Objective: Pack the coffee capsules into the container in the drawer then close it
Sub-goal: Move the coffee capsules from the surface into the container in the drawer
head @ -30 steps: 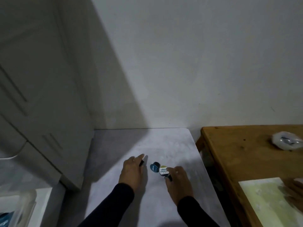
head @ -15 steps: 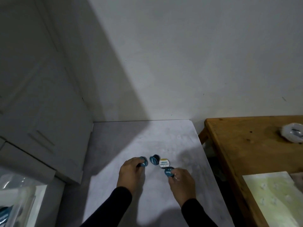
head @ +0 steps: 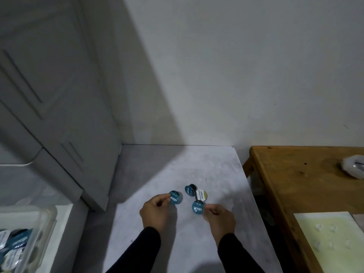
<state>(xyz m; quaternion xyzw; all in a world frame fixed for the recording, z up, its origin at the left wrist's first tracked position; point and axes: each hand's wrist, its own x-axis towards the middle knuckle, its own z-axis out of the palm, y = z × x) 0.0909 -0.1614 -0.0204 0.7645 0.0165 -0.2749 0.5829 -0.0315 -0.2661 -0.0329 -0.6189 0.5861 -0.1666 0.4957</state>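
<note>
Pinching a teal capsule (head: 174, 197) in its fingers, the left hand (head: 157, 211) tilts the lid toward the camera; the right hand (head: 219, 215) pinches another teal capsule (head: 197, 207) likewise. Two more capsules (head: 196, 192) lie on the worktop (head: 197, 168) just beyond. The container (head: 23, 233) sits far left, holding capsules.

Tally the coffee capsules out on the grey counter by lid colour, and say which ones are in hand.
Blue lid: 3, one pinched by the left hand at, one pinched by the right hand at, one lying loose at.
White and yellow lid: 1, loose beside the loose blue one.
Total: 4 on the grey counter.
</note>
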